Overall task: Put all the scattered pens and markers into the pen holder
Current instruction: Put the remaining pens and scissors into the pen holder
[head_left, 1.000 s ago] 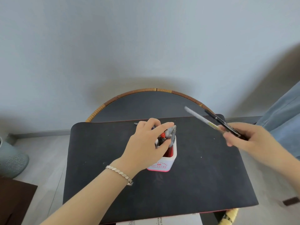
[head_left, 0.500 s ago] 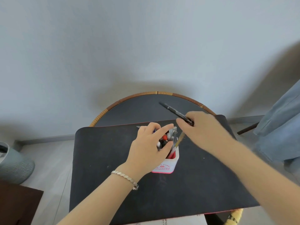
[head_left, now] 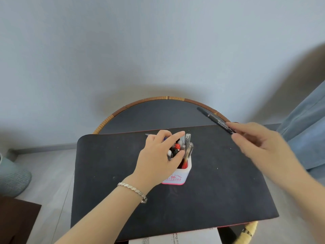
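A white pen holder [head_left: 182,173] with a red base and red inside stands in the middle of a black mat [head_left: 219,191]. Several pens and markers [head_left: 187,147] stick up out of it. My left hand [head_left: 158,157] wraps the holder's top from the left, with thumb and forefinger around the pens. My right hand [head_left: 258,141] is up at the right, well apart from the holder, and pinches a black marker [head_left: 216,120] that points up and left. Behind my left fingers a thin pen tip [head_left: 147,134] shows on the mat.
The mat lies on a round dark table with a woven rattan rim [head_left: 167,98] against a grey wall. A teal ribbed vase [head_left: 12,178] stands on the floor at left. Blue cloth [head_left: 306,131] hangs at the right. Printed paper [head_left: 175,237] peeks out below the mat.
My right hand dropped the light-coloured pen into the holder, then drew back up and to the right, keeping only the black marker. My left hand stayed on the holder.
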The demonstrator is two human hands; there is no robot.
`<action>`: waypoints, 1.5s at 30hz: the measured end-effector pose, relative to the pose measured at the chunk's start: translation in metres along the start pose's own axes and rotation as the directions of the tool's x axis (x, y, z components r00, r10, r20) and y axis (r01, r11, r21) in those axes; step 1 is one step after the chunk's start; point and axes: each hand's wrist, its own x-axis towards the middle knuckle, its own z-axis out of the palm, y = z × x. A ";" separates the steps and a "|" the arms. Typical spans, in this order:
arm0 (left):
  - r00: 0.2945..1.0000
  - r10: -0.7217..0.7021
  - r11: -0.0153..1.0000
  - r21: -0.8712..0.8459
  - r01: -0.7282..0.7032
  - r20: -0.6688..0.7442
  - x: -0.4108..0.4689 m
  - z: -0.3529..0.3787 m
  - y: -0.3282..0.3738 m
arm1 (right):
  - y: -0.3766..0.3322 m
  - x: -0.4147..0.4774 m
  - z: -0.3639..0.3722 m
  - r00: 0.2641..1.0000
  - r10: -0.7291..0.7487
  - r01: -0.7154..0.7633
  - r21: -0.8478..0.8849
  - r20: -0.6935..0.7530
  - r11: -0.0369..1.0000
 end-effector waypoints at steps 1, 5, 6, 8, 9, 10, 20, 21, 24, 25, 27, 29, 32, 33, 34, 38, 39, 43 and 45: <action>1.000 0.003 1.000 0.005 -0.003 -0.004 0.000 0.000 0.000 | -0.004 -0.006 -0.011 1.000 -0.003 0.003 0.007 0.011 1.000; 1.000 0.004 1.000 0.011 -0.003 -0.014 0.000 0.000 0.000 | -0.014 -0.015 -0.028 0.992 0.010 0.000 -0.081 0.125 0.997; 1.000 0.006 1.000 0.012 -0.005 -0.014 0.000 0.000 0.000 | -0.016 -0.015 -0.025 0.986 0.010 0.010 -0.118 0.169 0.993; 1.000 0.005 1.000 0.014 -0.005 -0.010 0.000 0.001 -0.001 | -0.018 -0.013 -0.014 0.970 -0.004 0.049 -0.179 0.244 0.983; 1.000 0.000 1.000 0.011 0.000 -0.007 0.000 0.001 -0.001 | -0.017 -0.010 -0.005 0.966 -0.009 0.063 -0.199 0.257 0.978; 1.000 -0.003 1.000 0.007 0.003 -0.005 0.000 0.001 -0.001 | -0.015 -0.006 0.007 0.969 -0.020 0.072 -0.207 0.245 0.976; 0.977 -0.046 0.928 -0.353 0.120 0.210 -0.014 -0.010 -0.012 | 0.010 -0.010 0.106 0.969 -0.152 0.201 -0.266 0.196 0.943; 0.961 -0.070 0.897 -0.405 0.179 0.269 -0.015 -0.010 -0.015 | 0.012 -0.009 0.105 0.979 -0.117 0.159 -0.270 0.166 0.950; 0.931 -0.067 0.847 -0.473 0.243 0.358 -0.015 -0.004 -0.019 | 0.015 -0.003 0.105 0.975 -0.211 0.222 -0.351 0.070 0.910; 0.932 -0.069 0.844 -0.477 0.244 0.355 -0.014 -0.001 -0.017 | 0.014 -0.001 0.106 0.960 -0.264 0.281 -0.400 0.097 0.872; 0.942 -0.081 0.845 -0.480 0.238 0.325 -0.011 0.005 -0.013 | 0.015 0.003 0.111 0.945 -0.277 0.325 -0.434 0.172 0.840; 0.956 -0.088 0.837 -0.499 0.223 0.280 -0.010 0.008 -0.012 | 0.017 0.004 0.114 0.936 -0.295 0.350 -0.414 0.192 0.840; 0.976 -0.113 0.832 -0.519 0.195 0.185 -0.016 0.005 -0.011 | 0.018 0.007 0.105 0.899 -0.324 0.404 -0.275 0.295 0.872; 0.981 -0.126 0.818 -0.544 0.185 0.145 -0.019 0.001 -0.010 | 0.020 0.009 0.102 0.907 -0.345 0.391 -0.183 0.241 0.902; 0.983 -0.152 0.790 -0.584 0.186 0.108 -0.023 -0.003 -0.010 | 0.022 0.010 0.101 0.933 -0.338 0.350 -0.090 0.122 0.932; 0.945 -0.327 0.666 -0.711 0.227 -0.005 -0.034 -0.026 -0.027 | 0.049 0.037 0.114 0.999 -0.003 0.000 -0.073 -0.039 0.997; 0.935 -0.354 0.681 -0.693 0.237 -0.028 -0.035 -0.031 -0.033 | 0.056 0.045 0.123 0.999 0.041 -0.036 -0.159 0.029 0.987; 0.918 -0.388 0.745 -0.613 0.263 -0.077 -0.033 -0.043 -0.057 | 0.069 0.067 0.162 0.969 0.131 -0.046 -0.367 0.210 0.929; 0.919 -0.389 0.755 -0.592 0.281 -0.059 -0.032 -0.041 -0.062 | 0.072 0.073 0.174 0.966 0.169 -0.068 -0.437 0.197 0.897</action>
